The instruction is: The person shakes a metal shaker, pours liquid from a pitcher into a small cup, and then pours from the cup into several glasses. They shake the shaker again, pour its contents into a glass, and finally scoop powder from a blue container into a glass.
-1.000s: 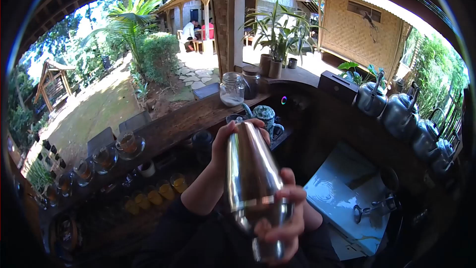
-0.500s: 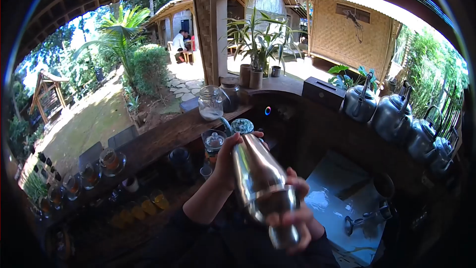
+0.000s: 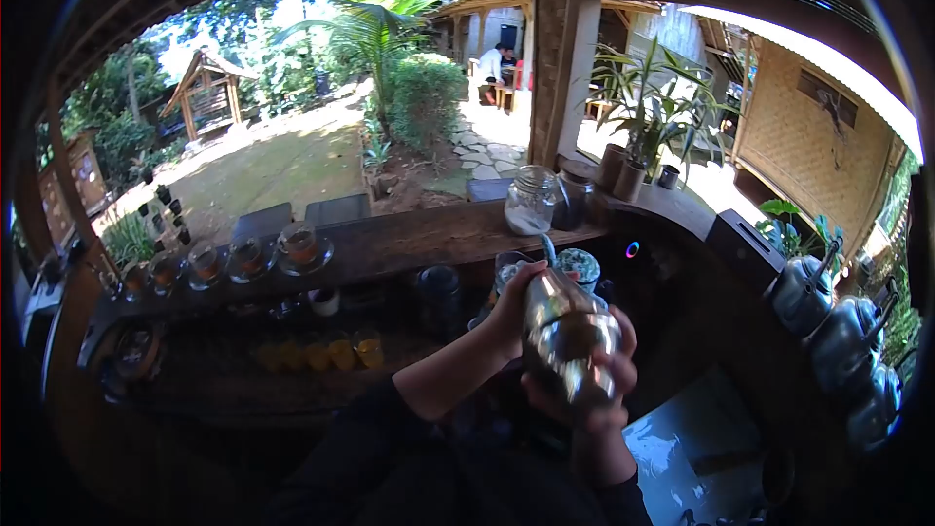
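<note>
Between my two hands is a shiny metal cocktail shaker [image 3: 563, 323], tilted with its narrow cap toward me. My left hand [image 3: 516, 307] wraps round the far, body end. Closed round the cap end, my right hand [image 3: 609, 375] is slightly smeared by motion. Just beyond the shaker stand a green-and-white speckled enamel pot [image 3: 580, 267] and a clear glass vessel [image 3: 508, 268], both partly hidden by my hands. A glass jar [image 3: 531, 200] with white contents sits on the wooden ledge above them.
Several glass cups of brown drink on saucers [image 3: 304, 249] line the wooden counter [image 3: 409, 232] at left. Below are several yellow glasses [image 3: 341, 351]. Metal kettles [image 3: 845, 336] stand at right, above a pale worktop [image 3: 682, 448]. Two seated people [image 3: 495, 68] are in the distance.
My view has turned left, so the surroundings shift right. The shaker has tipped and now points more toward me, still in both hands.
</note>
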The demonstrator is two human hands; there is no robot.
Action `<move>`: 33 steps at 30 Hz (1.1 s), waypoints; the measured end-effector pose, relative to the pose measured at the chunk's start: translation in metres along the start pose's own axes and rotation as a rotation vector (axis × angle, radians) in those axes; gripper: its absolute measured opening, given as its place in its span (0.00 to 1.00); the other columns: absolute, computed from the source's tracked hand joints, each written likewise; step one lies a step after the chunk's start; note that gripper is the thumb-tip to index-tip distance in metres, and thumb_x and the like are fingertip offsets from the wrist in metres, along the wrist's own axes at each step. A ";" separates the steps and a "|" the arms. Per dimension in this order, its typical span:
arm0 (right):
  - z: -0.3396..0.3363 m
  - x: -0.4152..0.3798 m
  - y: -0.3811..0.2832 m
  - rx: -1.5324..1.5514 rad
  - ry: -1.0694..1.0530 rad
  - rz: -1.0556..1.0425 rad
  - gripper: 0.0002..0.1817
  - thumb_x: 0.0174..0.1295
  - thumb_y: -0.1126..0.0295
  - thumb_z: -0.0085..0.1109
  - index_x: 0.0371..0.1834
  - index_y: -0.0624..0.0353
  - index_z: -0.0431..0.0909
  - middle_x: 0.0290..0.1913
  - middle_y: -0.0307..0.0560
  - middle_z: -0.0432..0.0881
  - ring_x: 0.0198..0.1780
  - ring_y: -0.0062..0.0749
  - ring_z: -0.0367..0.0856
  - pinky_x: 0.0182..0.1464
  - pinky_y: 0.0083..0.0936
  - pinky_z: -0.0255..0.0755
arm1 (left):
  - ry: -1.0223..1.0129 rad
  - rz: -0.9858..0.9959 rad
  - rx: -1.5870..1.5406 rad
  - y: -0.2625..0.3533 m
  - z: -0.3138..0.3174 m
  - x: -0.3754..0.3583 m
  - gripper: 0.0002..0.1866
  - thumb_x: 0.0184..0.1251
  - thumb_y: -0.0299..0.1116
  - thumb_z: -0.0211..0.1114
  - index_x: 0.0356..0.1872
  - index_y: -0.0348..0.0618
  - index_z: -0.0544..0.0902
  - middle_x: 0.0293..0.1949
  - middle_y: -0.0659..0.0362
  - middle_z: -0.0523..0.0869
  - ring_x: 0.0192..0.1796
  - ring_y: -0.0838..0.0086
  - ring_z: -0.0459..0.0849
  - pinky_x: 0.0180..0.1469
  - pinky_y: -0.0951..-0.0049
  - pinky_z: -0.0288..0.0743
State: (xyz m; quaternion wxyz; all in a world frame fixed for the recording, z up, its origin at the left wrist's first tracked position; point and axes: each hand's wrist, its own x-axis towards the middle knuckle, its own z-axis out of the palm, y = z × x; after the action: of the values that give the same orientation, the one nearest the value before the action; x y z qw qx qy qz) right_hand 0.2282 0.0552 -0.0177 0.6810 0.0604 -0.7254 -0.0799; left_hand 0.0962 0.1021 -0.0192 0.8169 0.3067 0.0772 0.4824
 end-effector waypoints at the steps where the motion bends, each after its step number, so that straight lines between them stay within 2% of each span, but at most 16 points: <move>1: 0.006 -0.001 0.012 -0.114 -0.031 0.163 0.45 0.42 0.72 0.73 0.60 0.34 0.52 0.61 0.53 0.60 0.60 0.68 0.62 0.56 0.57 0.65 | 0.105 0.018 -0.037 -0.002 -0.016 0.004 0.29 0.61 0.57 0.50 0.53 0.44 0.74 0.42 0.53 0.82 0.46 0.63 0.82 0.48 0.61 0.76; 3: 0.017 -0.006 0.018 0.093 0.106 0.442 0.46 0.41 0.71 0.74 0.61 0.31 0.55 0.61 0.50 0.61 0.58 0.66 0.64 0.54 0.57 0.68 | 0.320 -0.014 -0.057 -0.007 -0.060 0.002 0.25 0.63 0.53 0.50 0.49 0.41 0.77 0.45 0.53 0.83 0.47 0.62 0.82 0.53 0.60 0.74; 7: 0.029 0.030 -0.045 0.161 -0.021 0.302 0.43 0.43 0.73 0.72 0.61 0.27 0.59 0.60 0.50 0.59 0.61 0.59 0.64 0.56 0.53 0.69 | 0.029 0.144 0.122 0.022 0.024 -0.056 0.30 0.61 0.58 0.52 0.50 0.39 0.74 0.39 0.51 0.80 0.41 0.65 0.82 0.46 0.65 0.77; 9: 0.060 0.015 -0.047 0.231 0.134 0.087 0.37 0.47 0.72 0.70 0.57 0.22 0.63 0.59 0.46 0.61 0.63 0.50 0.62 0.60 0.50 0.67 | -0.287 0.260 0.204 0.032 0.032 -0.074 0.30 0.61 0.57 0.53 0.50 0.39 0.73 0.39 0.49 0.80 0.40 0.64 0.82 0.46 0.64 0.77; 11: 0.082 0.006 -0.053 0.299 0.294 -0.132 0.32 0.50 0.71 0.67 0.52 0.17 0.67 0.57 0.42 0.63 0.65 0.42 0.60 0.63 0.46 0.64 | -0.237 0.286 0.203 0.041 0.016 -0.082 0.30 0.60 0.57 0.52 0.51 0.40 0.73 0.39 0.49 0.80 0.40 0.64 0.82 0.47 0.61 0.77; 12: 0.068 0.046 -0.050 0.152 0.029 -0.173 0.25 0.60 0.62 0.57 0.59 0.23 0.63 0.60 0.40 0.68 0.61 0.52 0.66 0.61 0.51 0.62 | -0.083 0.205 0.098 0.047 0.000 -0.083 0.30 0.60 0.58 0.52 0.51 0.41 0.74 0.39 0.50 0.81 0.40 0.63 0.82 0.47 0.60 0.77; 13: 0.076 0.027 -0.033 0.170 -0.061 -0.133 0.29 0.53 0.58 0.65 0.55 0.14 0.62 0.61 0.43 0.66 0.60 0.67 0.62 0.57 0.61 0.61 | 0.067 0.127 -0.010 0.053 -0.012 -0.087 0.31 0.60 0.58 0.51 0.52 0.41 0.74 0.40 0.50 0.82 0.41 0.63 0.83 0.48 0.60 0.77; 17: 0.111 0.033 -0.029 0.255 0.002 0.350 0.42 0.38 0.72 0.76 0.56 0.25 0.63 0.61 0.50 0.65 0.60 0.66 0.63 0.55 0.57 0.64 | 0.122 0.261 -0.132 0.055 -0.026 -0.121 0.24 0.65 0.51 0.50 0.49 0.42 0.78 0.45 0.52 0.84 0.46 0.63 0.83 0.50 0.61 0.77; 19: 0.120 0.056 -0.061 0.343 -0.017 0.013 0.39 0.37 0.72 0.75 0.53 0.24 0.66 0.59 0.40 0.68 0.59 0.67 0.63 0.57 0.58 0.62 | 0.143 0.264 -0.144 0.070 -0.004 -0.150 0.27 0.64 0.54 0.49 0.51 0.41 0.76 0.42 0.49 0.83 0.43 0.63 0.83 0.47 0.63 0.78; 21: 0.128 0.057 -0.084 0.368 -0.122 -0.395 0.35 0.39 0.66 0.70 0.52 0.18 0.69 0.55 0.27 0.70 0.59 0.62 0.64 0.57 0.61 0.58 | -0.244 0.366 0.053 0.086 -0.001 -0.177 0.30 0.63 0.58 0.48 0.52 0.42 0.75 0.40 0.44 0.79 0.40 0.63 0.83 0.43 0.65 0.79; 23: 0.146 0.057 -0.099 0.359 -0.155 -0.581 0.30 0.49 0.67 0.63 0.51 0.14 0.66 0.54 0.25 0.66 0.61 0.46 0.62 0.60 0.60 0.56 | -0.287 0.552 0.277 0.096 -0.003 -0.204 0.32 0.61 0.60 0.47 0.52 0.41 0.72 0.40 0.45 0.78 0.40 0.59 0.81 0.44 0.63 0.77; 26: 0.198 0.061 -0.087 0.693 -0.131 -0.289 0.29 0.39 0.64 0.69 0.47 0.22 0.71 0.55 0.32 0.71 0.61 0.63 0.62 0.55 0.64 0.59 | -0.047 0.484 -0.103 0.110 -0.029 -0.245 0.31 0.62 0.58 0.46 0.52 0.41 0.73 0.40 0.47 0.80 0.41 0.59 0.82 0.47 0.59 0.77; 28: 0.240 0.049 -0.073 0.585 -0.219 0.093 0.31 0.37 0.71 0.75 0.46 0.36 0.71 0.56 0.51 0.70 0.61 0.65 0.62 0.56 0.59 0.61 | -0.033 0.598 -0.257 0.108 -0.083 -0.258 0.29 0.65 0.54 0.44 0.53 0.39 0.73 0.46 0.50 0.81 0.47 0.58 0.82 0.51 0.56 0.76; 29: 0.263 0.051 -0.073 0.773 -0.053 0.318 0.28 0.36 0.74 0.77 0.42 0.43 0.72 0.57 0.55 0.69 0.61 0.66 0.62 0.57 0.56 0.62 | 0.305 0.744 -0.012 0.109 -0.059 -0.268 0.29 0.65 0.53 0.42 0.53 0.39 0.74 0.50 0.50 0.80 0.50 0.59 0.81 0.53 0.56 0.75; 32: 0.259 0.085 -0.099 0.705 -0.244 0.068 0.34 0.32 0.70 0.78 0.46 0.39 0.71 0.58 0.53 0.69 0.62 0.61 0.63 0.57 0.58 0.62 | 0.475 0.814 -0.001 0.110 -0.022 -0.307 0.29 0.66 0.54 0.43 0.54 0.40 0.73 0.49 0.51 0.80 0.50 0.61 0.81 0.53 0.57 0.76; 33: 0.260 0.091 -0.117 0.901 -0.213 -0.135 0.32 0.35 0.67 0.76 0.47 0.33 0.72 0.59 0.44 0.70 0.62 0.59 0.64 0.57 0.60 0.61 | -0.044 0.817 -0.254 0.112 -0.009 -0.327 0.30 0.66 0.56 0.43 0.54 0.41 0.73 0.45 0.48 0.80 0.46 0.61 0.81 0.51 0.60 0.77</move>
State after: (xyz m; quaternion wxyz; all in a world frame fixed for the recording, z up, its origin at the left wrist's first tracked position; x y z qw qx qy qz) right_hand -0.0391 -0.0685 0.0323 0.5021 0.3887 -0.7480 0.1933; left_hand -0.1617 -0.1285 -0.0172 0.5915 0.2191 -0.1282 0.7653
